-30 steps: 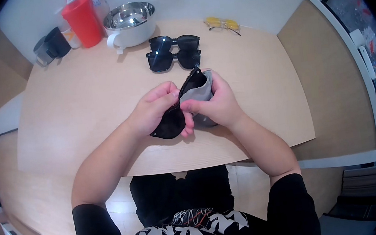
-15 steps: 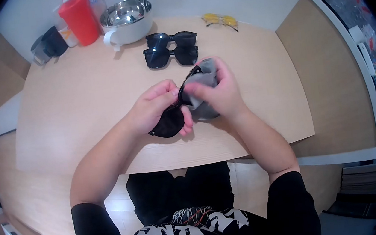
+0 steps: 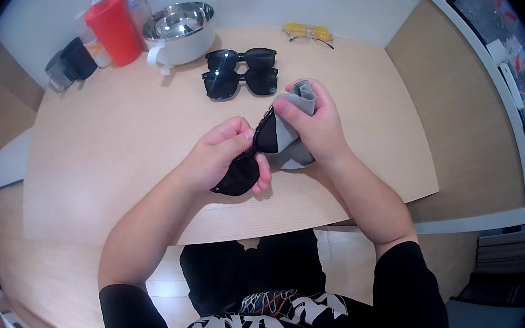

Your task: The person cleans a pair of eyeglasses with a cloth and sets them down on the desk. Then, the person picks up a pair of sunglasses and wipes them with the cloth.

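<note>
A pair of black sunglasses (image 3: 238, 176) is held tilted above the near part of the table. My left hand (image 3: 225, 150) is closed on it around the middle of the frame, thumb on top and fingertips showing below. My right hand (image 3: 314, 119) pinches a grey cloth (image 3: 290, 136), which is folded over the far lens and hides part of it. A loose end of the cloth hangs below that lens. Beyond my hands lie two more pairs of sunglasses, the nearer pair (image 3: 240, 83) and the farther pair (image 3: 241, 57), close together.
Yellow-lensed glasses (image 3: 307, 33) lie at the back right. Along the back left stand a white pot with a steel inside (image 3: 180, 40), a red lidded jug (image 3: 113, 32) and dark cups (image 3: 77, 61). A wooden side panel (image 3: 464, 115) bounds the table (image 3: 99, 150) on the right.
My right hand has shifted slightly right and down, its thumb sliding outward with the cloth, so more of the far lens shows. My left hand keeps its hold on the sunglasses.
</note>
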Demonstrator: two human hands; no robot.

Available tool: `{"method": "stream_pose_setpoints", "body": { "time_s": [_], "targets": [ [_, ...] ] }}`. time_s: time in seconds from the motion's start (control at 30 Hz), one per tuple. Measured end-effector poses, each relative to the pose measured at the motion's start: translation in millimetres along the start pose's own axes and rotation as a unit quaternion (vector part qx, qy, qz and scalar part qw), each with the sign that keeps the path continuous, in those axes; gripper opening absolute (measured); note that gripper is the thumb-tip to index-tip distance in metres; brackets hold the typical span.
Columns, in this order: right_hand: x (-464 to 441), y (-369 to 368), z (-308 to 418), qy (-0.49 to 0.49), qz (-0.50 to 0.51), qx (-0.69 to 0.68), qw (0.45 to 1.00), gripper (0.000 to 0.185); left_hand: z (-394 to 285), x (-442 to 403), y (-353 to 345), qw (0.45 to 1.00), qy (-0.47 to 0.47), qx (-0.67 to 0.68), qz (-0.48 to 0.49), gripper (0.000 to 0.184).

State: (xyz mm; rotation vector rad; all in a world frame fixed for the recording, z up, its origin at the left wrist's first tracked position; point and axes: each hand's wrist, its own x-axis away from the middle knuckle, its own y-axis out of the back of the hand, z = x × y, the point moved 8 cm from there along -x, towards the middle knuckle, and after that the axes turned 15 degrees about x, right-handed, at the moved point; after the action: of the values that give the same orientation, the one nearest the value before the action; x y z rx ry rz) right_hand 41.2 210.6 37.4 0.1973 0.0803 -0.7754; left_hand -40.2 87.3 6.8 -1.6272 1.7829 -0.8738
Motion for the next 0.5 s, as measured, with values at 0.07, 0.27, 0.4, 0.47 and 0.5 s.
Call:
{"method": "stream_pose_setpoints", "body": {
  "time_s": [0.07, 0.27, 0.4, 0.47, 0.5],
  "targets": [
    [4, -9, -1, 0.032, 0.036, 0.046, 0.998, 0.057, 1, 0, 2, 1.0, -0.002, -0.007, -0.001, 0.012],
    [9, -20, 3, 0.066, 0.059, 0.097, 0.991, 0.066, -1, 0, 4, 1.0, 0.001, -0.027, -0.016, 0.012],
    [0, -3, -1, 0.012, 0.013, 0.032, 0.999, 0.062, 0, 1, 0, 1.0, -0.002, 0.001, 0.0, 0.013],
    [1, -1, -3, -0.007, 0.009, 0.015, 1.0, 0.059, -1, 2, 0, 1.0, 0.0, -0.006, -0.008, 0.013],
    [2, -4, -3, -0.007, 0.02, 0.017, 1.0, 0.058, -2, 2, -1, 1.0, -0.001, -0.01, -0.011, 0.014]
  ]
}}
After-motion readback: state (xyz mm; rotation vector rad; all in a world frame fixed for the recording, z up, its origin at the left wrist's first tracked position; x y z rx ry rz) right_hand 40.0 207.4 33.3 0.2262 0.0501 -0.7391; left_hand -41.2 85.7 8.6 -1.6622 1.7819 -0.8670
